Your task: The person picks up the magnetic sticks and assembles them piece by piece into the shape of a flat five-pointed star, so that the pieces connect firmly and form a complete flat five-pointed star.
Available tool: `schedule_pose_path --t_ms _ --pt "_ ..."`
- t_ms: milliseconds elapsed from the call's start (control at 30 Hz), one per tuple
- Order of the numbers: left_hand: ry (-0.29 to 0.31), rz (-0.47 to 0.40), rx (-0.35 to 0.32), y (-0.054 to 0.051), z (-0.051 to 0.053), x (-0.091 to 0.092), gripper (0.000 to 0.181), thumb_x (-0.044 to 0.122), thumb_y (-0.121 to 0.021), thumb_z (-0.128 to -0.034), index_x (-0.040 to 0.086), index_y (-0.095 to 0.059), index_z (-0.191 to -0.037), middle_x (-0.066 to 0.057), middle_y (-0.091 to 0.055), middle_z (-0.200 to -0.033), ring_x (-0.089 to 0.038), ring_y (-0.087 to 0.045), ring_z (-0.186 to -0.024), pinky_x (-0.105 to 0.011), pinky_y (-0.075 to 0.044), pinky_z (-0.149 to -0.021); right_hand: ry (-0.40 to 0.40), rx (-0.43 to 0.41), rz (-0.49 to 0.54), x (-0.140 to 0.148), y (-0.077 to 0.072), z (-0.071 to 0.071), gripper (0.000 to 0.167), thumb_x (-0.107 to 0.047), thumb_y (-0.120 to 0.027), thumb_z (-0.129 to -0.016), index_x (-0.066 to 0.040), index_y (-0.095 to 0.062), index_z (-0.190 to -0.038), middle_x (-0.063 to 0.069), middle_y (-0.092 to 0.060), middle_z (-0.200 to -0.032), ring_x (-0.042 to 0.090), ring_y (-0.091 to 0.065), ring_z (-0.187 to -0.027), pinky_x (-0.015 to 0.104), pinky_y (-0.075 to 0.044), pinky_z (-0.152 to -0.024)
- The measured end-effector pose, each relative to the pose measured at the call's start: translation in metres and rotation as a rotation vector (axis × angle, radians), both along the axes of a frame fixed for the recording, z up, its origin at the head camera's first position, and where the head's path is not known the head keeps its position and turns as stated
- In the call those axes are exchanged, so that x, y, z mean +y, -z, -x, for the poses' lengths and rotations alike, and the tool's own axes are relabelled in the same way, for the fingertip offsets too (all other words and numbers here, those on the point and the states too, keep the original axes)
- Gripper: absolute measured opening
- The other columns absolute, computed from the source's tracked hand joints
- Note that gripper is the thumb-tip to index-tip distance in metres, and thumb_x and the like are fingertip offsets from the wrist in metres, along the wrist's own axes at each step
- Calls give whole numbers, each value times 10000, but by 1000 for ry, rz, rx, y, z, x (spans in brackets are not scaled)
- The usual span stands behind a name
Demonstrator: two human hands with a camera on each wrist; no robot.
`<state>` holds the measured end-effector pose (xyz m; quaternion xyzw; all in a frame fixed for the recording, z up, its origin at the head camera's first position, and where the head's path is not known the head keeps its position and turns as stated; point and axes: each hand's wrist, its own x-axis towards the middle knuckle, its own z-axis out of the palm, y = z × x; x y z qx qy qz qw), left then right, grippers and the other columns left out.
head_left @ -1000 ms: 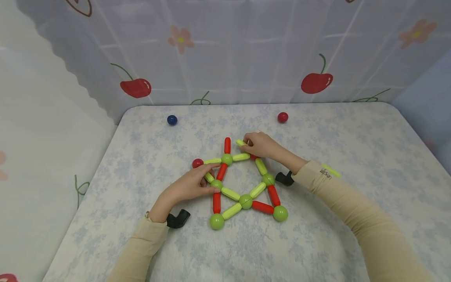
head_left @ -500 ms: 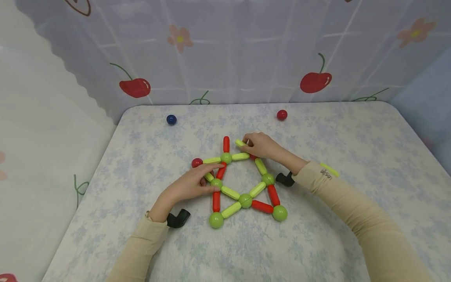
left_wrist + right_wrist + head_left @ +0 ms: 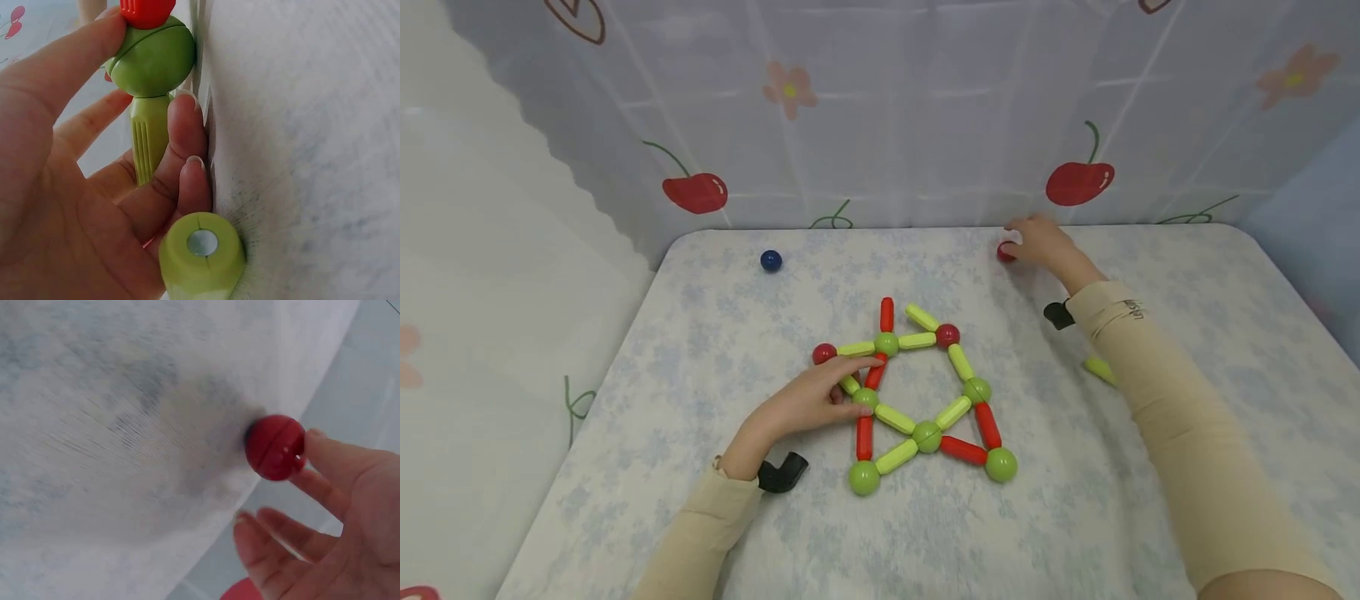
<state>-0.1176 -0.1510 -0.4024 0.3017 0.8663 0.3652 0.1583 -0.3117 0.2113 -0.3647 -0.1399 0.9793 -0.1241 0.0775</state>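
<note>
A flat frame of green balls and red and yellow-green magnetic rods (image 3: 954, 411) lies mid-table. My left hand (image 3: 808, 400) holds its left side, thumb and fingers around a green ball (image 3: 156, 59) where a red rod (image 3: 147, 11) and a yellow-green rod (image 3: 148, 137) meet. At the far table edge, my right hand (image 3: 1043, 246) pinches a loose red ball (image 3: 275, 447) between thumb and index finger; the other fingers are spread below it. One yellow-green rod (image 3: 922, 317) points outward from the red ball (image 3: 947, 335) on the frame's upper right.
A blue ball (image 3: 771, 261) lies near the back edge on the left. One loose yellow-green rod (image 3: 1099, 370) is partly hidden by the right sleeve. Behind the table (image 3: 715, 287) hangs a curtain (image 3: 895, 117) with printed cherries.
My right hand has left the yellow-green rod, which stays joined to the frame's red ball. It has moved back and right to the loose red ball. The left hand keeps its place.
</note>
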Motion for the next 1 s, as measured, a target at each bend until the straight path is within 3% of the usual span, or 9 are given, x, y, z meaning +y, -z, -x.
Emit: schedule_pose_path --t_ms 100,200,333,433,567,800,1000 --pt "-10 -12 0 -3 -2 0 621 288 -714 -843 194 -447 -1396 -6 -474 -1173 -135 -524 -699 -278 -469 -658 -118 3 12 -1 7 4 281 -85 -557 -931 99 -539 -1143 274 -534 -1055 396 -468 -986 496 -383 -857" --pt "-18 -14 1 -6 -3 -1 618 274 -716 -842 193 -449 -1393 -13 -478 -1160 -143 -521 -698 -280 -466 -655 -160 10 46 -14 9 1 174 -53 -587 -910 71 -561 -1029 199 -550 -933 328 -481 -863 452 -398 -775" --pt "-17 -3 -3 -6 -3 -1 620 286 -710 -846 199 -441 -1398 -10 -478 -1152 -143 -518 -692 -276 -463 -647 -190 -57 152 -47 4 -10 242 -105 -593 -920 47 -547 -1102 197 -572 -1009 309 -527 -888 429 -428 -771" --pt "-15 -3 -3 -5 -2 -1 619 287 -710 -846 196 -443 -1397 -10 -478 -1156 -146 -520 -688 -276 -463 -645 -257 -135 275 -80 -2 -25 320 -147 -598 -926 30 -530 -1184 196 -579 -1086 302 -564 -937 412 -460 -775" --pt "-11 -4 2 -5 -2 0 619 276 -714 -845 186 -447 -1396 -21 -477 -1161 -149 -521 -685 -276 -463 -646 -329 -214 359 -114 -2 -45 307 -178 -611 -924 -2 -547 -1167 163 -585 -1099 290 -570 -974 388 -472 -791" --pt "1 -1 7 -3 -1 1 620 276 -711 -848 185 -443 -1399 -19 -471 -1179 -140 -522 -679 -272 -464 -642 -293 -258 398 -125 12 -53 270 -197 -594 -935 -21 -549 -1134 157 -565 -1114 298 -540 -1025 379 -459 -819" --pt "-7 -1 -3 -3 -2 1 625 281 -712 -846 196 -440 -1402 -17 -473 -1179 -141 -528 -692 -276 -468 -650 -279 -296 418 -125 15 -54 273 -189 -595 -936 -23 -545 -1146 153 -550 -1131 301 -529 -1030 382 -455 -825"
